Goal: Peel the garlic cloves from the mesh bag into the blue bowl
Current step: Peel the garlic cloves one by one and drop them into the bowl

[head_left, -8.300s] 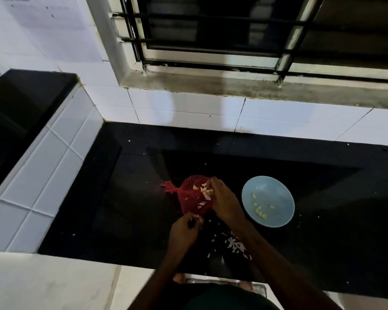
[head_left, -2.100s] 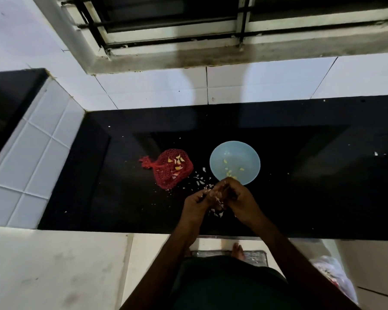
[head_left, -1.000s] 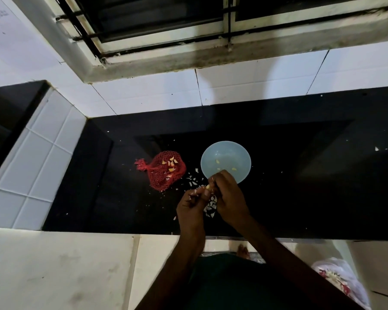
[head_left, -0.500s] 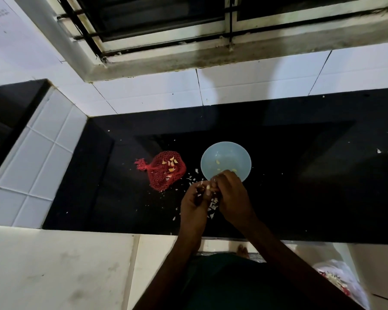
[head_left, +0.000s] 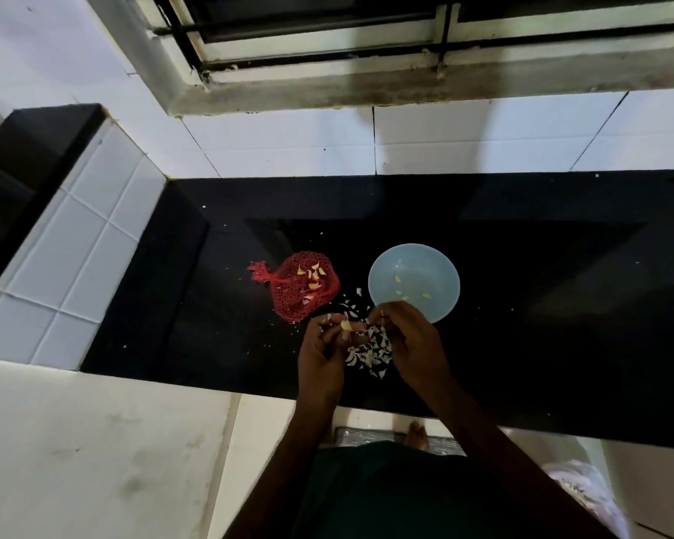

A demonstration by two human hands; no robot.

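Note:
A red mesh bag [head_left: 302, 287] with several garlic cloves lies on the black counter [head_left: 522, 324]. To its right stands the blue bowl [head_left: 414, 280] with a few peeled cloves inside. My left hand [head_left: 322, 354] pinches a pale garlic clove [head_left: 345, 325] between its fingertips, just in front of the bag. My right hand [head_left: 411, 340] is close beside it, in front of the bowl's near rim, with its fingers curled and a thin bit of white skin at its fingertips. A heap of white peels [head_left: 370, 350] lies on the counter between the hands.
A white tiled wall and a barred window rise behind the counter. A raised tiled ledge [head_left: 74, 243] borders the counter on the left. Loose peel bits dot the counter around the bag. A plastic bag [head_left: 588, 496] sits on the floor at lower right.
My hands have drawn slightly apart. The clove stays at the left fingertips, and the right fingers have pulled away toward the bowl. The bag and the bowl have not moved.

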